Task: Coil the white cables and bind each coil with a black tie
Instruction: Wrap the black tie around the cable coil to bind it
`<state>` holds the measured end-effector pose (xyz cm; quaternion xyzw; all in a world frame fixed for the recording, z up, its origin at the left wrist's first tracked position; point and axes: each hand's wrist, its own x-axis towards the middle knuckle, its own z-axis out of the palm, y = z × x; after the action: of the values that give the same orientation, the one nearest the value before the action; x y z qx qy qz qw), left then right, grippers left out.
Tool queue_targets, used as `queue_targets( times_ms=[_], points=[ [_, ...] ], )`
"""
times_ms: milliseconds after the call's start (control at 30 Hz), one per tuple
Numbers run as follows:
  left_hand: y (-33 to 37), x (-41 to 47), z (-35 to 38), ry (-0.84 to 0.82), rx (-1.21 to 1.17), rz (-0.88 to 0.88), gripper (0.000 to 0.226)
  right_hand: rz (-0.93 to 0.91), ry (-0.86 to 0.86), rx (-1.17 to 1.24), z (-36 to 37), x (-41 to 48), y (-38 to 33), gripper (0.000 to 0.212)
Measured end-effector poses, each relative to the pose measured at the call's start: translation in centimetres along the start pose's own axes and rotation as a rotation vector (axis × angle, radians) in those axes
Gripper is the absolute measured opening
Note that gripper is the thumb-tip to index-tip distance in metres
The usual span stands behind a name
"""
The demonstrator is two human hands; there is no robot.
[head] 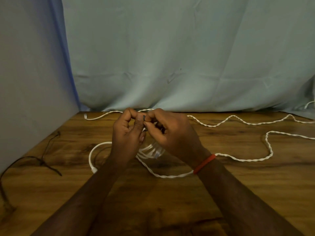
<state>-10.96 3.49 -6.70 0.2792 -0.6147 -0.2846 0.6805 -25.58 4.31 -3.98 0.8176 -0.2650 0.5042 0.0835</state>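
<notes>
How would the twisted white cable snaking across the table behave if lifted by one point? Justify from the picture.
Probably floppy: the twisted white cable lies in loose bends on the table, so it would sag. Likely light, being thin. Its kinks suggest it might resist neat coiling.

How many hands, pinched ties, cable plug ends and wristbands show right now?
Hands: 2, left hand, right hand
Black tie pinched between them: 1
Cable plug ends: 3
Red wristband: 1
Total: 7
</notes>
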Motion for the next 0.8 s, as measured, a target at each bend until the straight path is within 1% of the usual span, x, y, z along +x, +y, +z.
queue_targets(
  times_ms=[100, 167, 200, 300, 367, 433, 500, 633, 800],
  points=[
    [0.3, -0.3, 0.3, -0.019, -0.012, -0.017, 0.023, 0.000, -0.014, 0.005, -0.3, 0.2, 0.3, 0.007],
    [0.4, -0.4, 0.4, -0.012, 0.010, -0.023, 0.025, 0.038, -0.017, 0.045, -0.6, 0.4, 0.4, 0.010],
    [0.5, -0.3, 0.5, -0.002, 0.024, -0.026, 0.024, 0.087, -0.017, 0.101, -0.8, 0.5, 0.4, 0.011],
    [0.5, -0.3, 0.4, 0.017, 0.057, -0.022, 0.023, 0.309, -0.029, 0.356, -1.0, 0.8, 0.4, 0.013],
    [0.5, -0.5, 0.4, 0.022, 0.075, -0.019, 0.025, 0.368, -0.060, 0.401, -1.1, 0.8, 0.3, 0.014],
    [0.3, -0.6, 0.4, 0.031, 0.091, -0.015, 0.029, 0.365, -0.071, 0.318, -1.2, 0.7, 0.2, 0.018],
    [0.1, -0.7, 0.5, 0.034, 0.115, -0.006, 0.029, 0.320, -0.061, 0.169, -1.1, 0.7, 0.1, 0.022],
    [-0.1, -0.6, 0.5, 0.025, 0.138, 0.024, 0.020, 0.210, -0.036, -0.116, -0.5, 0.5, -0.2, 0.025],
    [-0.1, -0.6, 0.6, 0.047, 0.131, 0.025, 0.023, 0.144, -0.049, -0.362, -0.4, 0.2, -0.8, 0.023]
  ],
)
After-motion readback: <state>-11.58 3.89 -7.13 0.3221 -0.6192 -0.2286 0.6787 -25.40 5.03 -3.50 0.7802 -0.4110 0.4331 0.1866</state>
